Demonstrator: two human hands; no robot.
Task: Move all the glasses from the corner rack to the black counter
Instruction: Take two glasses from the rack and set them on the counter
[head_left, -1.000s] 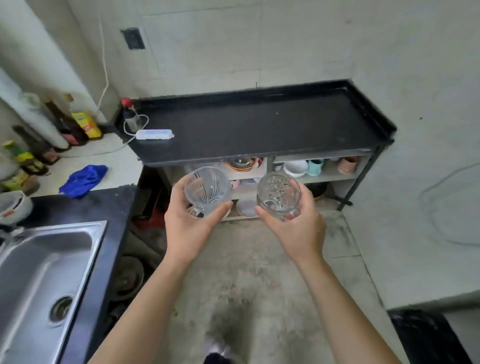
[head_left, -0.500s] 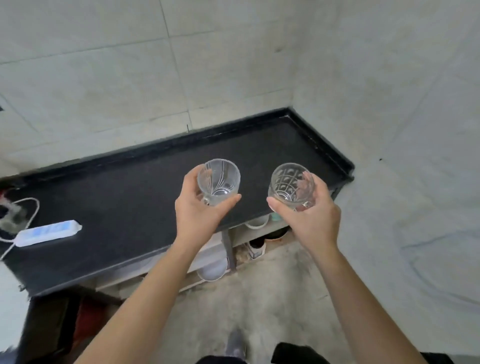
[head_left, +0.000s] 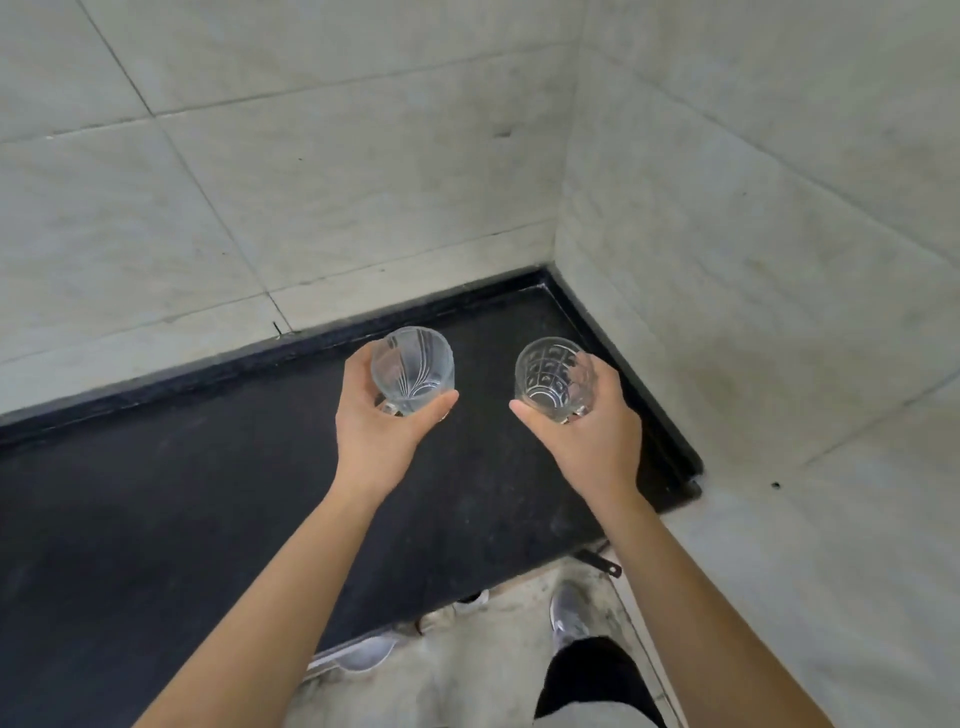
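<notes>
Both glasses have come forward since a second ago, from out over the floor to above the desk's far right corner.

Head view: my left hand (head_left: 382, 431) is wrapped round the leaf-cut glass (head_left: 413, 370), my right hand (head_left: 587, 441) round the diamond-cut glass (head_left: 555, 378), both upright and not yet set down on the desk (head_left: 208, 519). I see no glass standing there, so I judge these the first pair; the corner rack is out of view, so what's left I can't tell.

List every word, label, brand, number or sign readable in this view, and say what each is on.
None. The two glasses, one in the left hand and one in the right hand, carry only cut patterns, no lettering. The black counter and the wall tiles bear no text.
</notes>
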